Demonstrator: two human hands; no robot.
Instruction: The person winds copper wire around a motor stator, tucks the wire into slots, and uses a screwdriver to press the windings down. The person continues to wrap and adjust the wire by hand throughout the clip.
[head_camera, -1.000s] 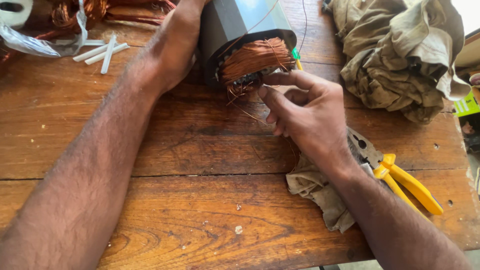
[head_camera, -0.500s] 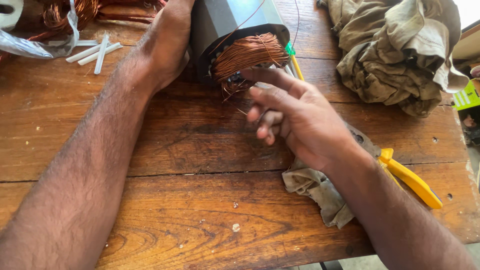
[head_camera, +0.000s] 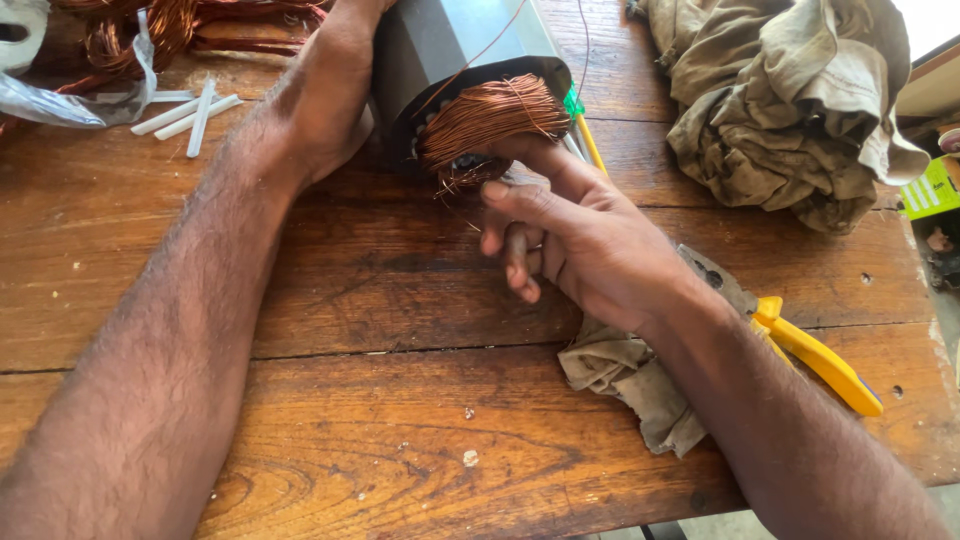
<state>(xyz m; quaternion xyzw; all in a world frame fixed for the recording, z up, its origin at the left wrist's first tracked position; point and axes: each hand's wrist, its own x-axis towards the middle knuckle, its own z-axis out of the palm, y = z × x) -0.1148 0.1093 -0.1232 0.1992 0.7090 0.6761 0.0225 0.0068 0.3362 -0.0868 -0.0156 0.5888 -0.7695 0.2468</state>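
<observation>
A motor-rewinding workshop. A worn wooden counter (head_camera: 380, 290) carries a grey motor stator (head_camera: 450, 50) with bared copper windings (head_camera: 490, 115). Left of the stator lie loose copper coils (head_camera: 150, 30) and white insulating sleeves (head_camera: 190, 110); right of it, a heap of soiled rags (head_camera: 790, 100); nearer the viewer, yellow-handled pliers (head_camera: 820, 355).

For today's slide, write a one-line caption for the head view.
Left hand steadies a grey motor stator while the right hand touches its copper windings on a wooden table.
</observation>
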